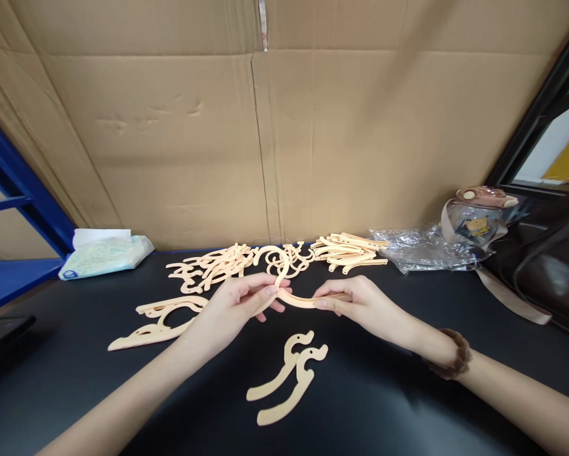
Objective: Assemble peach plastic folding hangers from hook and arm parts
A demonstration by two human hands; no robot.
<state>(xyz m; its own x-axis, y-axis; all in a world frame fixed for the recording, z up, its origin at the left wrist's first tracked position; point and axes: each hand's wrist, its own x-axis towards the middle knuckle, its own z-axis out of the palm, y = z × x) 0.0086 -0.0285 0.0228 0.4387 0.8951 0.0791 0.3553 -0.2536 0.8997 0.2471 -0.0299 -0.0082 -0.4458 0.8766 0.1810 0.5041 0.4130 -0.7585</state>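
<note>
In front of me, both hands hold beige plastic hanger parts that meet at the left fingertips. My left hand [249, 296] pinches the lower end of a curved hanger hook [284, 263], whose round top points up. My right hand [355, 301] grips the right end of a curved hanger arm [298, 301], with thumb and fingers closed on it. Whether the two parts are joined is hidden by the left fingers. Below the hands, two loose hanger arms [284, 405] with notched ends lie side by side. Hanger pieces [137, 339] that look assembled lie left of my left wrist.
Along the back are a pile of hanger arms [227, 263], several hooks [300, 259] and a stack of long strips [348, 250]. A tissue pack [108, 256] is at left. Clear plastic wrap [417, 250] and a strapped bottle [476, 218] stand right, before a cardboard wall [170, 145].
</note>
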